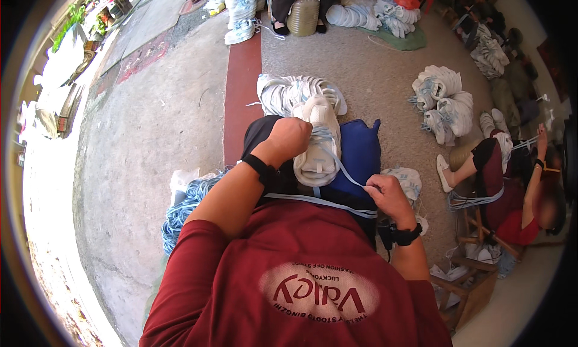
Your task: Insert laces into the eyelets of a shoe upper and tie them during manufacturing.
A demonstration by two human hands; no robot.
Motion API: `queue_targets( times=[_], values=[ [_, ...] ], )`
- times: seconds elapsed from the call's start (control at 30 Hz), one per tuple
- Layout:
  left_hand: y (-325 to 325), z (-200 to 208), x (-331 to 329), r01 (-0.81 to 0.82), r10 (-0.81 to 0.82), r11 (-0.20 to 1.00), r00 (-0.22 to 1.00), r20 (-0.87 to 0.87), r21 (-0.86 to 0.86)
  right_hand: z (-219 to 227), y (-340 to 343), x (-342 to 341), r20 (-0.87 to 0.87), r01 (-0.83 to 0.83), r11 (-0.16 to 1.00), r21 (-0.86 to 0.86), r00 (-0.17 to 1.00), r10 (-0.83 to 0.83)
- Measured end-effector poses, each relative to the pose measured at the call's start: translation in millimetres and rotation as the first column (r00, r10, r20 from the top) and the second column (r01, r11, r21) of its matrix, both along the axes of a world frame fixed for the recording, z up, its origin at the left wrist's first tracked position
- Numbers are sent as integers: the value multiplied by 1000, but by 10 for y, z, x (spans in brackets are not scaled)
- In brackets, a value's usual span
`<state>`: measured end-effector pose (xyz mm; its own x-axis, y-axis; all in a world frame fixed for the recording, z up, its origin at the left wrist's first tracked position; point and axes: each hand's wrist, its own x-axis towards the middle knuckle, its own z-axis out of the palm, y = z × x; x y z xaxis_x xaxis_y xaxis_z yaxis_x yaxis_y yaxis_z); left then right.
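Note:
A white shoe (318,160) rests on my lap, its heel toward me and its toe pointing away. Light-blue lace crosses its upper. My left hand (289,139) is closed against the shoe's left side; what its fingers grip is hidden. To the lower right, my right hand (388,195) pinches a light-blue shoelace (347,171), which runs taut from the shoe. A blue cloth (359,154) covers my right thigh. More light-blue laces (301,198) lie across my waist.
A row of white shoe pieces (289,89) lies beyond my knees. A heap of blue laces (191,205) is at my left. More white shoes (442,103) stand on the floor at right. A seated co-worker (512,196) handles laces beside wooden stools (466,287).

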<state>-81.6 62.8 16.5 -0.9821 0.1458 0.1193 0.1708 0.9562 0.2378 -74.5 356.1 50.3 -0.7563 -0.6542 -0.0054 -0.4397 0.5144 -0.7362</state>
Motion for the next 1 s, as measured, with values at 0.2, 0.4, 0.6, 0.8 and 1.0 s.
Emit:
queue_targets(
  times=[0.2, 0.4, 0.6, 0.8, 1.0],
  values=[
    [-250, 226, -130, -146, 173, 985, 903, -392, 96, -51, 9, 29, 26, 12, 1000, -27, 1000, -11],
    [-204, -36, 45, -5, 8, 985, 1000, -17, 170, -124, 60, 32, 57, 50, 999, 6, 997, -51],
    [-30, -105, -15, -78, 74, 981, 997, 24, 180, -171, 77, 49, 64, 42, 999, 3, 997, -42],
    [-33, 131, -98, -5, -5, 998, 989, -148, -65, -165, 59, 50, 57, 54, 998, -39, 997, -52],
    [-135, 58, -85, -86, 100, 994, 953, -286, 61, -140, 199, 10, 34, 188, 980, -61, 982, -186]
  ],
)
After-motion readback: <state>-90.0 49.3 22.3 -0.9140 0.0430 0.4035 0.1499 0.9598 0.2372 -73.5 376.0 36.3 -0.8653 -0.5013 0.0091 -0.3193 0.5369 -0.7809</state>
